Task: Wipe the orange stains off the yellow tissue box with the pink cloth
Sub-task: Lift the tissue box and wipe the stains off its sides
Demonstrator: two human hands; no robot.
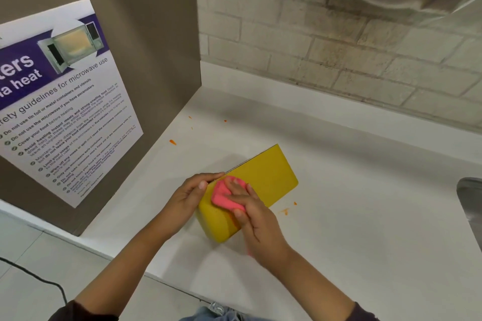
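The yellow tissue box point(263, 180) lay on the white counter point(339, 216), angled with its far end toward the brick wall point(339, 41) and its near end close to the counter's front edge. A bunched pink cloth point(226, 197) sat on the box's upper face near that end. The right hand point(257, 219) pressed down on the cloth, fingers laid fairly close together over it and the thumb tucked against its lower edge; a bit of orange showed on the box just under the thumb. The left hand point(191, 191) steadied the box from the left side, its fingers stretched together along the top edge and its thumb against the near corner. Orange smears point(285, 211) marked the counter just right of the box, and more orange spots point(172, 142) lay further back near the brown panel point(156, 34). A microwave safety poster point(65, 101) was stuck on that panel. A metal sink edge point(470, 203) showed at the far right.
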